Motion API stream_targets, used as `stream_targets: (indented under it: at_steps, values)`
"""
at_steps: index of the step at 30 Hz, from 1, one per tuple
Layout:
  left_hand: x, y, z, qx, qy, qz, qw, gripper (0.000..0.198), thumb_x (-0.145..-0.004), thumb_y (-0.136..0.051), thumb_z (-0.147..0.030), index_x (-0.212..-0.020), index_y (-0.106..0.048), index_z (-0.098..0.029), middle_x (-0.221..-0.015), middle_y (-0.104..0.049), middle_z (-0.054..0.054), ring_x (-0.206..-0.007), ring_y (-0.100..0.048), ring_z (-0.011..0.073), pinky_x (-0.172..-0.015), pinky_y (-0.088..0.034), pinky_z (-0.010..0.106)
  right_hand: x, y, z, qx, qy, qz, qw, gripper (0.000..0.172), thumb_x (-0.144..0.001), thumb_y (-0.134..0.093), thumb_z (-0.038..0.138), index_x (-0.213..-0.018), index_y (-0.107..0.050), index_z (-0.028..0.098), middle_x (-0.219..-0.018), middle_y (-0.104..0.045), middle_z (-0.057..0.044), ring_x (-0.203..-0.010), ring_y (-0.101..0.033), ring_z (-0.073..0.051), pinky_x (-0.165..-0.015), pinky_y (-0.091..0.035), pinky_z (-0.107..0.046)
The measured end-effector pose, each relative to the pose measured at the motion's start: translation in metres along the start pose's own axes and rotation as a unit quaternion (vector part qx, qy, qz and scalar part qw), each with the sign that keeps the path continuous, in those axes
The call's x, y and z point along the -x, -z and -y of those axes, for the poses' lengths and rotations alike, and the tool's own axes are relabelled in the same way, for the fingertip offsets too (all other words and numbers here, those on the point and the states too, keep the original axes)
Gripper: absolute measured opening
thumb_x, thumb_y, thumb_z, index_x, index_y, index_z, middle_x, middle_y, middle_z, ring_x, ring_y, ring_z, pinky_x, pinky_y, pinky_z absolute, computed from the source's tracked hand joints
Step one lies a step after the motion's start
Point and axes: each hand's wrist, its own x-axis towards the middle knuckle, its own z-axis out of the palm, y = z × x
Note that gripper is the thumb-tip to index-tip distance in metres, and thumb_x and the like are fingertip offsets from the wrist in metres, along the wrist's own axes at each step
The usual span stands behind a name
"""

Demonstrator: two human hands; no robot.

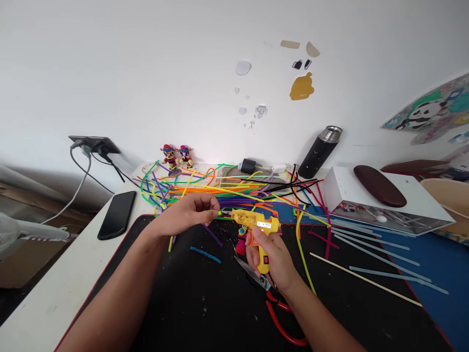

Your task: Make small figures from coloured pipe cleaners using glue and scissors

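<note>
My right hand (273, 256) is wrapped round the handle of a yellow hot glue gun (252, 220), its nozzle pointing left. Just off that nozzle, my left hand (194, 213) pinches a small bright green piece (220, 213) between thumb and fingers; its exact kind is too small to make out. Scissors (286, 322) with red handles lie on the black mat below the glue gun. Partly hidden behind my right hand is a small pink and blue figure (241, 242). A short blue pipe cleaner (205, 254) rests on the mat under my left hand.
Many coloured pipe cleaners (234, 194) are heaped along the back. Two small figures (177, 156) stand by the wall. A phone (117, 215) lies left, a black thermos (318, 154) stands back right. Glue sticks (388, 259), a wooden stick (362, 277) and a white box (384, 195) are right.
</note>
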Motion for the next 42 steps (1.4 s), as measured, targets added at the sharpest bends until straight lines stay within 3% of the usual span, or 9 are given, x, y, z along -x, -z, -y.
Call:
stream_targets:
  at_steps: [12,42]
  values:
    - [0.0011,0.0006,-0.0011,-0.005,-0.003,0.006,1.000,0.027,-0.084,-0.072,-0.041,-0.080,-0.061,-0.017,-0.068,-0.056,-0.003,-0.063,-0.047,0.0121,-0.060,-0.036,0.024,-0.0006,-0.0007,0.0009,-0.003,0.000,0.008,1.000,0.061,-0.086,-0.071,0.072,-0.060,-0.060,0.017,-0.036,-0.043,0.005,-0.027,-0.038,-0.008,-0.034,-0.024,-0.022]
    - [0.0030,-0.0001,-0.0043,-0.043,-0.005,0.011,0.999,0.029,-0.083,-0.070,-0.045,-0.079,-0.059,-0.018,-0.067,-0.057,-0.002,-0.062,-0.047,0.0123,-0.057,-0.036,0.024,0.0002,-0.0008,0.0011,0.014,-0.009,0.002,1.000,0.060,-0.085,-0.071,0.073,-0.063,-0.060,0.019,-0.035,-0.044,0.005,-0.027,-0.039,-0.009,-0.035,-0.025,-0.023]
